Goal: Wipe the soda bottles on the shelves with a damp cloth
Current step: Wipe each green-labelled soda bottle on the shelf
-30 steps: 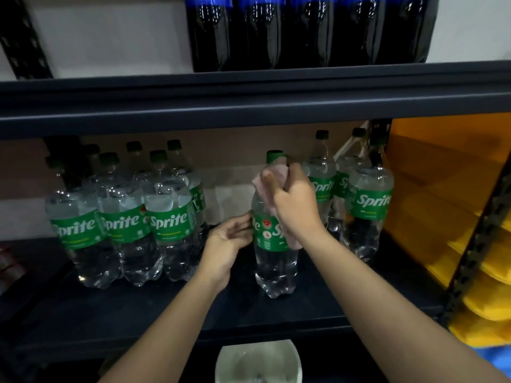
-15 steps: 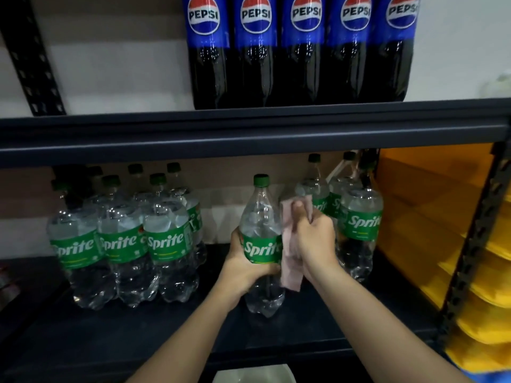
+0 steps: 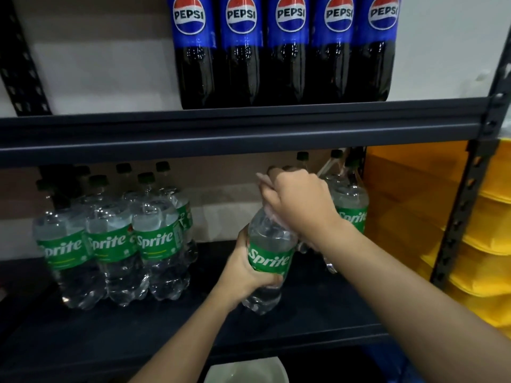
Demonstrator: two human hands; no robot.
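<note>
On the lower shelf I see open deck along the front edge and in the gap between the left Sprite cluster and the held Sprite bottle. The upper shelf beam limits headroom above the caps. The right Sprite group and the right upright close off the right side.

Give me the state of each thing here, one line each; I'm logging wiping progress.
Clear Sprite bottle with green label: tilted, gripped.
Left hand: gripping its label.
Right hand: holding cloth over its neck.
Pale pink cloth: bunched, mostly hidden.
Sprite bottles at left: upright, capped.
Dark Pepsi bottles: upright, upper shelf.
</note>
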